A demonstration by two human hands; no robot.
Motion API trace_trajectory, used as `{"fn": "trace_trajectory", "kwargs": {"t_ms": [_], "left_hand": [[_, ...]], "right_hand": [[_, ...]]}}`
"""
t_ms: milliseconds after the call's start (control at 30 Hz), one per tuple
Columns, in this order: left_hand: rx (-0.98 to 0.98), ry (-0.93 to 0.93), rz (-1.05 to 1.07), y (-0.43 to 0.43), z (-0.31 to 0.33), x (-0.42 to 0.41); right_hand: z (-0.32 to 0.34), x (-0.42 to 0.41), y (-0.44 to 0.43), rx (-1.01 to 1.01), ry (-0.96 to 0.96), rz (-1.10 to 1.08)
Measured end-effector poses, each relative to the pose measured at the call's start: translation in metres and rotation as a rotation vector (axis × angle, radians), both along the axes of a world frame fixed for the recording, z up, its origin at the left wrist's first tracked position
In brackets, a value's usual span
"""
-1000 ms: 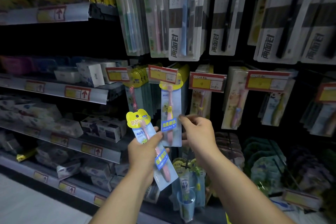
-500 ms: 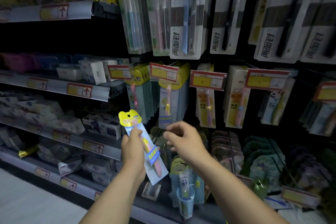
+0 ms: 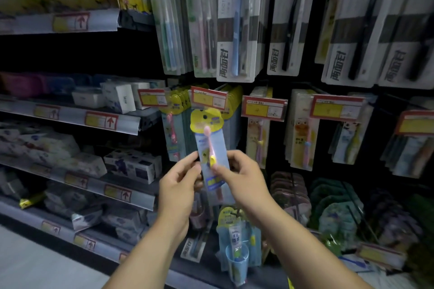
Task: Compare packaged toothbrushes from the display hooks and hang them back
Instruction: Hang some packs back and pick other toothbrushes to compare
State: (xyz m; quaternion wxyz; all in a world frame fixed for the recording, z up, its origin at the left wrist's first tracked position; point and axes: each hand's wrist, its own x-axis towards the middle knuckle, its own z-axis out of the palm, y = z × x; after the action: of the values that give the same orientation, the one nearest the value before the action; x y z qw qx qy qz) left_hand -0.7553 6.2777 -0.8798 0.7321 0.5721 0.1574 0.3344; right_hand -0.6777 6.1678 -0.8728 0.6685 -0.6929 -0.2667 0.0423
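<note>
A packaged children's toothbrush [image 3: 211, 148], pale blue card with a yellow top and a pink brush, stands upright in front of the display. My left hand [image 3: 179, 183] pinches its left edge and my right hand [image 3: 244, 178] pinches its right edge at mid-height. Its yellow top reaches just below a red and yellow price tag [image 3: 208, 98]. Behind it hang matching yellow-topped packs [image 3: 232, 105] on a hook, and another row of them [image 3: 175, 110] to the left.
Larger adult toothbrush packs [image 3: 237, 21] hang above. More children's packs [image 3: 257, 131] hang to the right. Shelves with boxes [image 3: 131, 166] run along the left. A toothbrush and cup set [image 3: 237, 246] hangs below my hands.
My left hand has raised the pack and turned it upright in front of the hook. My right hand, empty half a second ago, now pinches its right edge.
</note>
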Motion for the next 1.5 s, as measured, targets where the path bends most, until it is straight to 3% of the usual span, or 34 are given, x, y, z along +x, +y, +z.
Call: {"fn": "trace_trajectory", "kwargs": {"t_ms": [767,1100,1500], "left_hand": [[0.023,0.149,-0.06,0.002,-0.016,-0.002],[0.173,0.11,-0.037,-0.003,-0.011,0.0],[0.106,0.046,0.045,-0.005,-0.013,0.003]], "right_hand": [[0.01,-0.003,0.013,-0.004,-0.067,-0.083],[0.018,0.002,0.008,0.095,-0.008,-0.174],[0.024,0.005,0.014,0.075,-0.011,-0.128]]}}
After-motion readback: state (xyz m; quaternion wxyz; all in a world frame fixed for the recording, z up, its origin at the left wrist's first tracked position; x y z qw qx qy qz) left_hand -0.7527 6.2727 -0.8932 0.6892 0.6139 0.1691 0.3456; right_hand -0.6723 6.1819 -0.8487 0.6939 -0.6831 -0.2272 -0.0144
